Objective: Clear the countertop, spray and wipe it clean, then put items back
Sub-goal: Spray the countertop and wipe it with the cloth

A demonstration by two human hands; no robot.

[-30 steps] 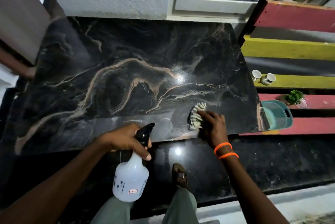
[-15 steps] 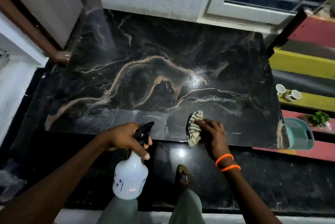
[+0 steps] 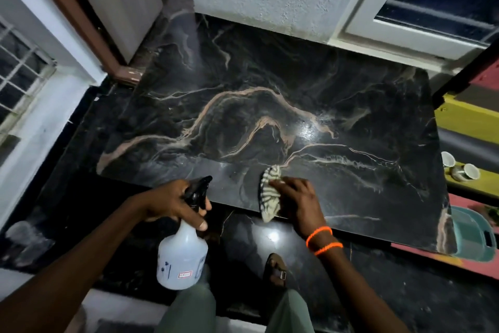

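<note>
A: Item one, your left hand point(image 3: 172, 201). Entry?

B: Grip clamped around the neck of the spray bottle point(image 3: 182, 254), one finger lying down over its shoulder, black trigger head point(image 3: 198, 189) pointing toward 12 o'clock at the bench point(image 3: 270, 106). You hold it off the near edge, body hanging over the floor. My reading: parked there so it is ready for another spray without sitting on the surface being cleaned.

A: Item two, your right hand point(image 3: 299, 199).

B: Grip pressed down flat on the striped cloth point(image 3: 268, 193), fingers together on top of it. The cloth is bunched, with its lower end spilling over the bench's front edge. It shows at 9 o'clock from your hand, touching it, with part hidden beneath the fingers. Held flat like that, it suits pushing rather than lifting.

A: Item three, the bench itself.

B: Dark veined stone, bare of objects. Wet-looking sheen near the middle. By that, clearing seems done and wiping is the step in hand. The cloth sits at 6 o'clock on the slab, so the far half toward 12 looks yet to be covered, though I cannot confirm that.

A: Item four, displaced goods.

B: Two cups point(image 3: 459, 166) on a yellow step at 3 o'clock, a teal tub point(image 3: 471, 235) below them at 4 o'clock, both well apart from your hands. Probably awaiting return.
</note>
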